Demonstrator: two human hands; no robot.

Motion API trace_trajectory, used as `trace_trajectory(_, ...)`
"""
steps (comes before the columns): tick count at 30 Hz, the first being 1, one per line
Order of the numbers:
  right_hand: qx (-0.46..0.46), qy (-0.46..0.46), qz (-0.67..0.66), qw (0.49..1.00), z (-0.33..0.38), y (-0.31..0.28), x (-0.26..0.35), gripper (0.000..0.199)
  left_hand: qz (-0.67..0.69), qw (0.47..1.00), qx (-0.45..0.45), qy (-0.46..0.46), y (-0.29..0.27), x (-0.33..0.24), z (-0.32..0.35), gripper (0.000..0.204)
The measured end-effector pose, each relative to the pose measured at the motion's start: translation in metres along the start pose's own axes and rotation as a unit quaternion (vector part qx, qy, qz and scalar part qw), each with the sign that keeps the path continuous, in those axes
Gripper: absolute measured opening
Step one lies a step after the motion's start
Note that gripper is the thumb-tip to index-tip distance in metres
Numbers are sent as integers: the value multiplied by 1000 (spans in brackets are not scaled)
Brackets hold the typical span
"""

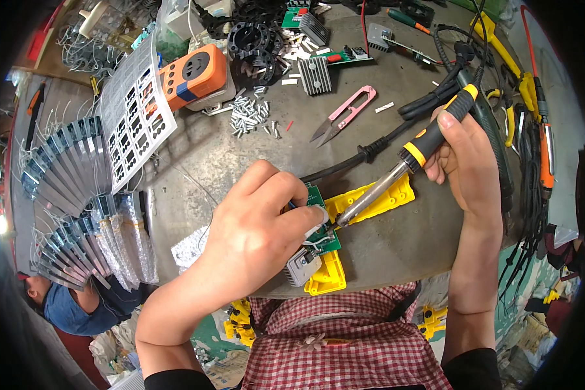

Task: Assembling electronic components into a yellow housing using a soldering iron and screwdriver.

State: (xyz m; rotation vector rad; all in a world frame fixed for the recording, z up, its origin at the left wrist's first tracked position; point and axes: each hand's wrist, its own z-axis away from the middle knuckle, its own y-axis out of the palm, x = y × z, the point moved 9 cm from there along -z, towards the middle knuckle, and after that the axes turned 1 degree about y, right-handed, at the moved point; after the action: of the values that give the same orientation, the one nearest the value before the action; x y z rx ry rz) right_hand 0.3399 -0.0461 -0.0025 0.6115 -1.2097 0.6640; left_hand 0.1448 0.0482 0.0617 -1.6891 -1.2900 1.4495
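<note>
My right hand [469, 159] is wrapped round the yellow-and-black handle of a soldering iron [378, 190]. Its tip points down to the left and meets the edge of a green circuit board [331, 243]. Over that board my left hand [257, 218] is closed, thumb and forefinger pinched together; what they hold is mostly hidden. A thin wire [198, 187] runs toward this hand from the left. Below the fingers, a grey heat sink [301, 269] sits at the board's near end. Under the board lies a yellow plastic housing [326, 276], with another yellow piece [396, 192] beneath the iron.
Pink-handled thread snips [354, 109] and a pile of screws [249, 116] lie beyond my hands. Farther back are heat-sink boards [315, 76] and an orange power socket [198, 73]. Bundled dark strips [68, 162] fill the left side; black cables [435, 91] crowd the right.
</note>
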Motion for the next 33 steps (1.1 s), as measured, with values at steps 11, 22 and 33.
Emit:
trace_trajectory(11, -1, 6, 31, 999, 0, -3, -1, 27, 1, 1000, 8, 3, 0, 0, -1, 33)
trace_trajectory(22, -49, -12, 41, 998, 22, -10, 4, 25, 15, 999, -28, 38, 2, 4, 7, 32)
trace_trajectory(33, -53, -28, 8, 998, 27, -17, 8, 26, -4, 998, -26, 59, 4, 0, 7, 27)
